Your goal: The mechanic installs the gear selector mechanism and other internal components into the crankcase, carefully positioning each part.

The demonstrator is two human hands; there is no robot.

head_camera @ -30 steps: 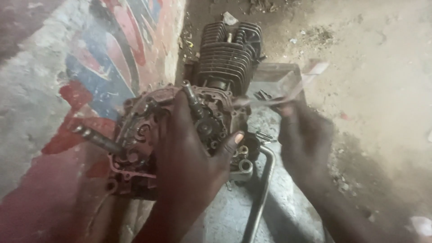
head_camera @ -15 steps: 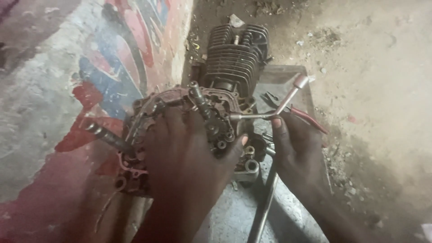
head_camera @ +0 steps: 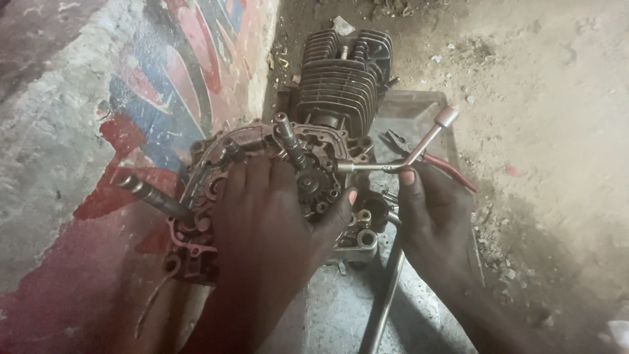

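Observation:
A small motorcycle engine stands on the ground, with a finned cylinder at the far end and an open reddish crankcase showing gears and shafts. My left hand lies flat over the crankcase, fingers spread around a geared shaft. My right hand grips a Y-shaped socket wrench; one arm of the wrench points at the crankcase edge, another sticks up to the right.
A painted concrete wall runs along the left. A metal tray holding red-handled pliers sits behind my right hand. A long steel bar lies on the metal sheet below. Dirt ground with small stones extends right.
My right hand has brought the Y-shaped wrench down and left, so one arm now meets the crankcase. My left hand has stayed on the crankcase.

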